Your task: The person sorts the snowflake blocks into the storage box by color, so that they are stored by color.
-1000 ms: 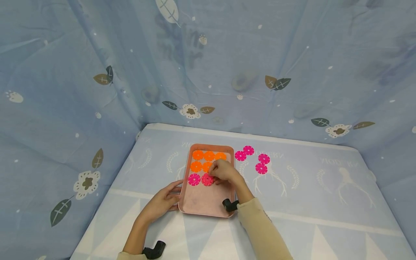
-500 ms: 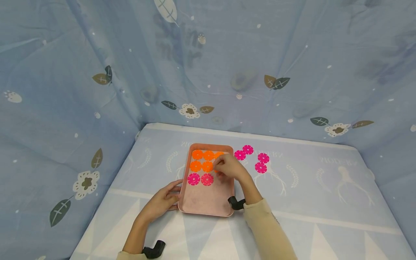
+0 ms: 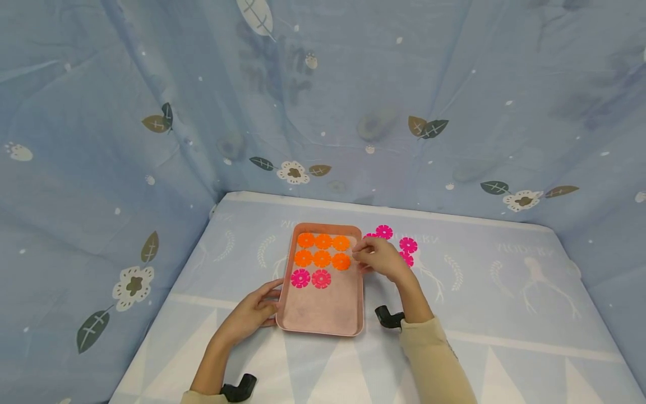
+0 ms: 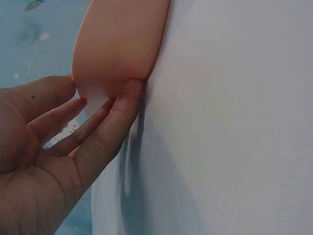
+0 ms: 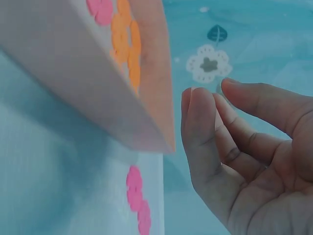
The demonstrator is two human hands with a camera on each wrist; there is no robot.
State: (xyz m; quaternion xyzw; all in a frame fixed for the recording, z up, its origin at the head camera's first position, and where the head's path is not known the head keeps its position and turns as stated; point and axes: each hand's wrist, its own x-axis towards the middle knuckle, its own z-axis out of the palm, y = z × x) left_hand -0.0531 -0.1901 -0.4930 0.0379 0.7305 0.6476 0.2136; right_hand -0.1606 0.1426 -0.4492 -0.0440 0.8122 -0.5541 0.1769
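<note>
A pink tray (image 3: 320, 314) lies on the table in the head view. Inside it are two rows of orange notched discs (image 3: 322, 258), and below them a magenta disc (image 3: 300, 278) beside a pinker disc (image 3: 321, 279). My left hand (image 3: 249, 316) touches the tray's left side with its fingertips; the left wrist view shows fairly straight fingers (image 4: 105, 132) against the outer wall. My right hand (image 3: 383, 259) is at the tray's right rim, and in the right wrist view nothing sits between its thumb and bent fingers. Loose magenta discs (image 3: 408, 245) lie right of the tray, partly hidden by that hand.
Patterned light-blue cloth covers the table (image 3: 504, 292). Blue fabric (image 3: 353, 101) printed with leaves and flowers hangs behind it and along the sides. Black wrist mounts show near the left wrist (image 3: 239, 388) and the right wrist (image 3: 388, 318).
My right hand has let go of the pinker disc in the tray's third row and moved right to the tray's right rim. The left hand stays at the tray's left side.
</note>
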